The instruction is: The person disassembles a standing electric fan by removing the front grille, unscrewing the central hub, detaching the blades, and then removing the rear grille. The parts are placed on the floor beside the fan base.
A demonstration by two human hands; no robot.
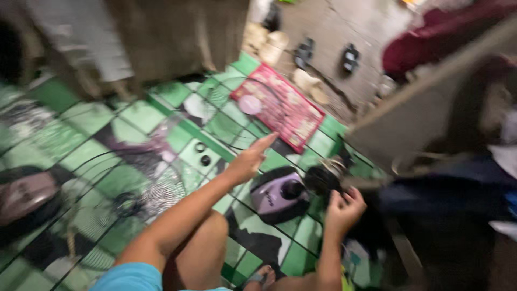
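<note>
Fan parts spread on green tiled floor; view blurred.
Left hand empty, index finger extended over floor, just above purple fan motor housing. Right hand loosely curled beside dark round part; grip on it cannot be told. Wire fan guard lies left.

Floor tiles: green and pale green squares with dark grout lines, plus black and grey blotchy shapes. Mat: red-pink with pale patterning, blurred. Fan motor housing: lilac-purple on top, black rim and black centre hub. Wire fan guard: silvery grey, concentric rings. Two small round caps: black. Sandals on grey concrete: black. Cloth at top right: maroon. Shorts: bright turquoise.
</note>
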